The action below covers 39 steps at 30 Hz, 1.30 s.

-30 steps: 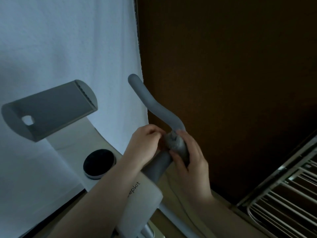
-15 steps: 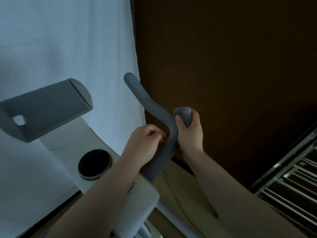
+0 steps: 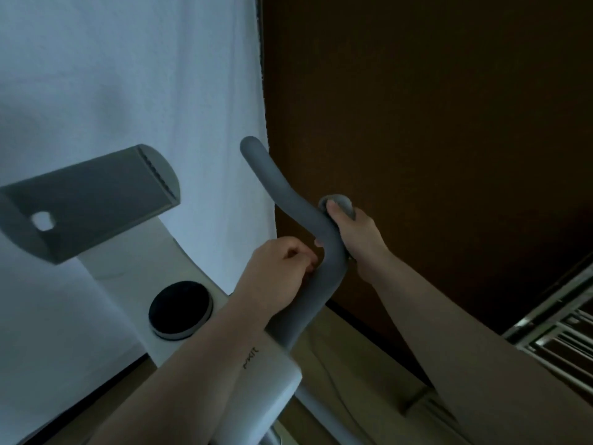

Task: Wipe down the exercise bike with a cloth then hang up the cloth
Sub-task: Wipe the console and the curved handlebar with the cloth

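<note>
Both hands have a grip on the grey handlebar (image 3: 288,200) of the exercise bike (image 3: 179,264). Right hand (image 3: 359,232) is clamped around the bar's right-hand branch, fingers wrapped from behind and the thumb pressed over a small grey wad at the top, which looks like the cloth (image 3: 340,202), though in this dim light I cannot tell for sure. Left hand (image 3: 276,277) is curled tight against the bar's lower stem, just below the bend, its fingertips tucked in toward the foam; whether it pinches anything besides the bar is hidden.

Largest in view, a white curtain (image 3: 128,91) hangs across the left half, and a dark brown wall (image 3: 417,107) fills the right. Against the curtain stands the bike's white body, with brand lettering partly covered by the left forearm. Above it a grey angled tablet holder (image 3: 93,200) juts out to the left, with a round hole near its lower end. Next comes the handlebar, its free horn curving up to the curtain's edge. A metal rack (image 3: 558,335) of thin rails shows at the lower right corner. Smallest, a black round knob (image 3: 179,308) with a pale rim sits on the white body, near the left wrist.
</note>
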### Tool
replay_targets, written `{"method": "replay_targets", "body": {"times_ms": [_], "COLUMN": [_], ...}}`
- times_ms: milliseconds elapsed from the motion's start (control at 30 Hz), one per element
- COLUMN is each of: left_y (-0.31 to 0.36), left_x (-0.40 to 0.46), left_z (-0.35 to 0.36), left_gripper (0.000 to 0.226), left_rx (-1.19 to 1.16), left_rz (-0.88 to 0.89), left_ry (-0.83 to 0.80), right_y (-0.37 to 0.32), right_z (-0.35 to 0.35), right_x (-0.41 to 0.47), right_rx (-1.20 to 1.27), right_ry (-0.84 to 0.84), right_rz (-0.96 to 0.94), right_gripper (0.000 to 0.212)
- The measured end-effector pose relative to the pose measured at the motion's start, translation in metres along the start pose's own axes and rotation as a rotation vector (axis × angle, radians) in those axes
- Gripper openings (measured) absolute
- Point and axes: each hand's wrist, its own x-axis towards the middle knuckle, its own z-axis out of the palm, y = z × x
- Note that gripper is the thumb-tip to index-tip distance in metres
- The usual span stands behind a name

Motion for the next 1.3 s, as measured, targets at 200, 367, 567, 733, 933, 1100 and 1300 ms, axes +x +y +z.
{"method": "replay_targets", "body": {"times_ms": [200, 367, 567, 733, 933, 1100, 1300], "left_y": [-0.002, -0.004, -0.001, 0.000, 0.000, 0.000, 0.000], "left_x": [-0.001, -0.001, -0.001, -0.006, -0.008, -0.010, -0.011], "left_z": [0.000, 0.000, 0.000, -0.002, -0.002, -0.003, -0.003], "left_gripper": [0.019, 0.021, 0.023, 0.024, 0.025, 0.022, 0.023], "left_rx": [0.004, 0.015, 0.034, 0.070, 0.047, 0.097, 0.084], "left_rz": [0.017, 0.020, 0.030, 0.044, 0.037, 0.060, 0.069], "left_ry": [-0.008, 0.004, 0.020, 0.008, 0.014, 0.033, 0.031], "right_y": [0.023, 0.009, 0.032, 0.052, 0.031, 0.054, 0.038], "right_z": [-0.002, 0.009, -0.005, 0.000, 0.000, 0.003, 0.014], "right_x": [-0.005, -0.018, -0.062, -0.103, -0.073, -0.111, -0.082], "right_rx": [0.133, 0.006, -0.240, -0.341, -0.406, -0.437, -0.370], "right_ry": [0.024, 0.144, 0.183, 0.281, 0.370, 0.308, 0.427], "right_rz": [0.049, -0.146, -0.439, -0.589, -0.568, -0.650, -0.581], "right_gripper": [0.042, 0.040, 0.049, 0.046, 0.046, 0.046, 0.045]}}
